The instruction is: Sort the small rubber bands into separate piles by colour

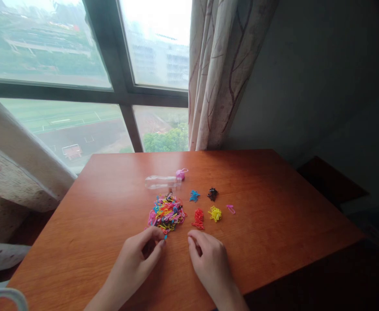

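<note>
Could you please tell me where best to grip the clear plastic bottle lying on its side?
Probably around the middle of the clear plastic bottle, coming from above and pinching its far and near sides. It lies flat on the reddish wooden table, pink cap pointing right, and the mixed pile of coloured rubber bands lies close to its near side.

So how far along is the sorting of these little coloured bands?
Early on. Done: four small single-colour heaps, blue, black, red and yellow, plus a lone pink band. In hand: the left hand pinches at the near edge of the mixed pile; the right hand rests beside it. Left: most bands are still in that pile.
</note>
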A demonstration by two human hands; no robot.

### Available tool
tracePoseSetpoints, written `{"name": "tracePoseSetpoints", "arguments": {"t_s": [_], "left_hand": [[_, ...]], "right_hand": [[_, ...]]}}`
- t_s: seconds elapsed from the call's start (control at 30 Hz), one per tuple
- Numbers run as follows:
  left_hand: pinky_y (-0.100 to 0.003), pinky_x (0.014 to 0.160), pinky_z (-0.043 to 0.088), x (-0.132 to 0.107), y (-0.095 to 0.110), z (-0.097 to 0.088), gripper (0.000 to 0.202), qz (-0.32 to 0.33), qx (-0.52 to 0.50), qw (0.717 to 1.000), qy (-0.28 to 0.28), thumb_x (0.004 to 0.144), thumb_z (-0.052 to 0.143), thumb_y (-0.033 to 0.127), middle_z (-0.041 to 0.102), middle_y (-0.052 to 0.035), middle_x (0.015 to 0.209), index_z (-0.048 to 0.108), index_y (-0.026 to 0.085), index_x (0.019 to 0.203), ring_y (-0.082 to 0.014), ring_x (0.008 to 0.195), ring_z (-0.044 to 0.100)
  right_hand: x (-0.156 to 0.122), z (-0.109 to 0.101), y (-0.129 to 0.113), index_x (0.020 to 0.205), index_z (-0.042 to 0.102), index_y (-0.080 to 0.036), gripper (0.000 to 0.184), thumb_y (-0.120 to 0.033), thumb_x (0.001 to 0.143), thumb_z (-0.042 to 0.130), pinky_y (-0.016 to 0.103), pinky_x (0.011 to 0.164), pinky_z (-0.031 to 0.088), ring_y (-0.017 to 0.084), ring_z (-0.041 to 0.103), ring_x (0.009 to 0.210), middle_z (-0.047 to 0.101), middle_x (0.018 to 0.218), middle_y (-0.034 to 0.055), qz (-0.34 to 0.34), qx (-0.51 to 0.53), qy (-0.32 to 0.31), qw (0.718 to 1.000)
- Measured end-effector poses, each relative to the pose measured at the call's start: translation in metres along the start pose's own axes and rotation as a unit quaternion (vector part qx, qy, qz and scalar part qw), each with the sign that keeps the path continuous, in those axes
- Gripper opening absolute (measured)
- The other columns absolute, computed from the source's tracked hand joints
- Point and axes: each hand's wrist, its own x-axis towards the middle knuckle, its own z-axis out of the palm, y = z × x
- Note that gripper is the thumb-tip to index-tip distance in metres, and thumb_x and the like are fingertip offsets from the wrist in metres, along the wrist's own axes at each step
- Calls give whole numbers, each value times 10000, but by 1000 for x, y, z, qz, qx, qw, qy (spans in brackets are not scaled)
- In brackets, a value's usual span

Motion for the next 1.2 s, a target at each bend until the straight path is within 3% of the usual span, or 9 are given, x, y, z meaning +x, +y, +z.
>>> {"name": "tracePoseSetpoints", "arguments": {"t_s": [0.33, 0.57, 0.87, 1.0, 1.2], "left_hand": [[-195, 513, 366, 14, 7, -8, 148, 43, 20, 999, 0, 905, 478, 266, 491, 46, 619, 575, 190, 824, -102, 542, 445], [-187, 554, 404, 29, 13, -5, 135, 124, 120, 985, 21, 879, 480, 156, 612, 23, 693, 604, 200, 848, -99, 572, 528], [-193, 590, 446, 39, 19, -7, 164, 141, 147, 979, 27, 898, 480, 168, 681, 1, 775, 635, 213, 868, -116, 639, 611], [-227, 654, 474, 40, 29, -2, 203, 151, 224, 963, -13, 921, 461, 179, 691, -27, 907, 656, 235, 919, -152, 761, 654], [-290, 661, 495, 51, 55, 15, 171, 118, 396, 905, -107, 916, 497, 182, 680, -61, 929, 663, 210, 893, -229, 862, 671]], "right_hand": [[-3, 2, -2, 924, 651, -232, 218, -166, 933, 443, 243, 655, 388, 159, 642, 687, 674, 740, 3, -18, -5, -15, 1000], [-3, 2, -2, 904, 634, -233, 195, -161, 924, 454, 253, 637, 360, 158, 626, 683, 669, 743, -6, -17, -3, -29, 999], [-3, 2, -3, 900, 633, -233, 196, -164, 924, 450, 245, 643, 377, 158, 637, 691, 671, 742, 2, -26, -12, -23, 999], [-4, 2, -3, 884, 633, -230, 219, -159, 924, 429, 250, 639, 376, 165, 641, 693, 670, 740, 6, -23, -7, -9, 1000], [-8, -1, -1, 833, 623, -223, 233, -171, 932, 419, 256, 586, 348, 160, 612, 614, 640, 670, 2, -2, -12, 18, 1000]]}}
